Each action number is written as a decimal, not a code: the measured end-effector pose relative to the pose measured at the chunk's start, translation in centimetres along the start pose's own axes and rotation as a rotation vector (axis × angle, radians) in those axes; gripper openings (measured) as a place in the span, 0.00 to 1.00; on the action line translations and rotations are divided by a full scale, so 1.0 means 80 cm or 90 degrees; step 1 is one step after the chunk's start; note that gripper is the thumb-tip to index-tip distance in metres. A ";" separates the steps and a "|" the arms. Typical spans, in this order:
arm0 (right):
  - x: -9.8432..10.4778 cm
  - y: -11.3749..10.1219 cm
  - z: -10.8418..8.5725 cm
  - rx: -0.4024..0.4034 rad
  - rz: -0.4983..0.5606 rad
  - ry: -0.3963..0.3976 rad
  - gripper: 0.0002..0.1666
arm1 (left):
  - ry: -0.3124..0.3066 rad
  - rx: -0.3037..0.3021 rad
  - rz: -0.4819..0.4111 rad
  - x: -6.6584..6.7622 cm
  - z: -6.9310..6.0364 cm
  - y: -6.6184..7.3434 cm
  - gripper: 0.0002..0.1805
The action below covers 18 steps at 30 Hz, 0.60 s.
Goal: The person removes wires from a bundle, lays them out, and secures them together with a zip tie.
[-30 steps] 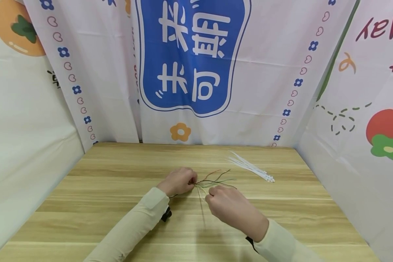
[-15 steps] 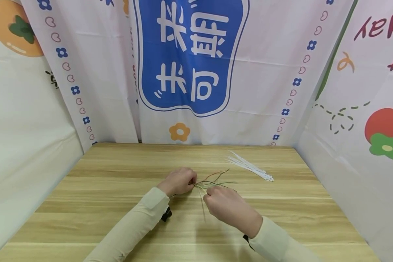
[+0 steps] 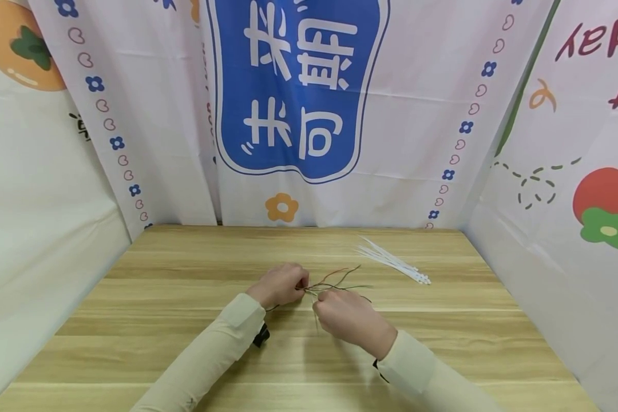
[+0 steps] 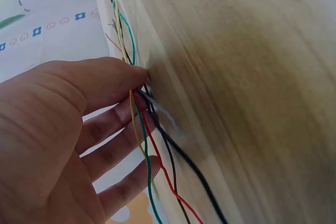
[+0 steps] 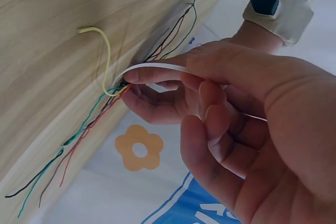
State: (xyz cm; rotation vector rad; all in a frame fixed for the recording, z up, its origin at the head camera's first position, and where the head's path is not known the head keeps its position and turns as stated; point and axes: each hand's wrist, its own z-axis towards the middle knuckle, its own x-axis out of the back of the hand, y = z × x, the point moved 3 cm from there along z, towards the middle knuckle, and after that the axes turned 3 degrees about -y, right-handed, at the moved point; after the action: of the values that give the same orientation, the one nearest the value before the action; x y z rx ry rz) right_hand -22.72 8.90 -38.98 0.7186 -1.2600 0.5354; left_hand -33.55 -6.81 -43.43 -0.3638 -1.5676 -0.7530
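Near the middle of the table, my left hand (image 3: pixel 282 284) pinches a bundle of thin coloured wires between thumb and fingertips. In the left wrist view, the left hand (image 4: pixel 73 114) has its other fingers spread behind the red wire (image 4: pixel 160 162), green wire (image 4: pixel 147 153) and a thicker black wire (image 4: pixel 197 169). Just to the right, my right hand (image 3: pixel 351 320) pinches a thin white wire (image 5: pixel 157 66) that bends away from the bundle. A yellow wire (image 5: pixel 108 56) curls out beside the left fingertips in the right wrist view. The exact grip point on the white wire is hidden.
White cable ties (image 3: pixel 393 262) lie in a loose fan at the back right of the wooden table (image 3: pixel 185 355). Printed cloth (image 3: pixel 175 114) hangs behind the table and at both sides. A black device (image 3: pixel 261 335) is under the left wrist.
My right hand has moved a little left and closer to the left hand, drawing the pale strand with it. My left hand keeps its place on the bundle.
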 end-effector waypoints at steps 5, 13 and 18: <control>-0.010 0.004 0.007 0.003 0.009 -0.011 0.17 | -0.025 -0.002 -0.042 0.004 -0.001 -0.004 0.03; -0.022 0.008 0.019 -0.002 0.019 -0.032 0.12 | -0.059 0.017 -0.095 0.013 -0.001 -0.015 0.06; -0.030 0.011 0.021 0.004 0.025 -0.026 0.14 | -0.055 0.028 -0.099 0.017 0.002 -0.020 0.10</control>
State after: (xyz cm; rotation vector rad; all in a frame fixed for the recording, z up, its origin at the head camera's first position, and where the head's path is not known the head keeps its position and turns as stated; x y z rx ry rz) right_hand -25.01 8.27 -40.89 0.7140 -1.3126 0.5598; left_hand -34.91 -8.17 -42.48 -0.2477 -1.7059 -0.8301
